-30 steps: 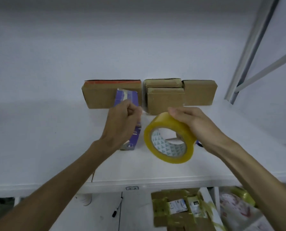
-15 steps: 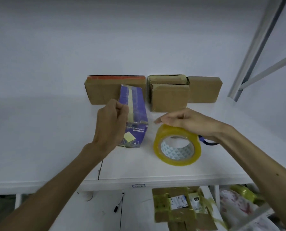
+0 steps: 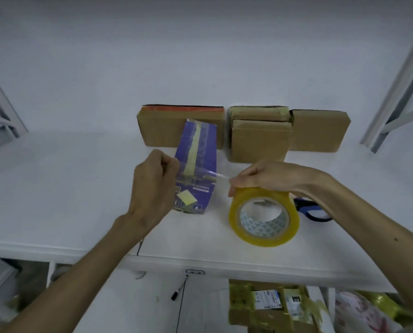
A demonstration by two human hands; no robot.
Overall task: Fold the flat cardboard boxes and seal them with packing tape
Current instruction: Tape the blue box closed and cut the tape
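White counter (image 3: 56, 188). Brown cardboard boxes (image 3: 162, 131), standing in a row at the back. Purple box (image 3: 200, 150), upright in front of them. Yellow tape roll (image 3: 265, 240), right of it, right hand (image 3: 265, 176) fingers curled over its top. Left hand (image 3: 152, 188), fingers pinching clear tape strip (image 3: 215, 175) stretched across the purple box. Blue scissors (image 3: 313, 210), behind the roll.

yellow tape roll (image 3: 264, 218), purple box (image 3: 195, 164), brown cartons (image 3: 260, 139), blue scissors (image 3: 312, 209).
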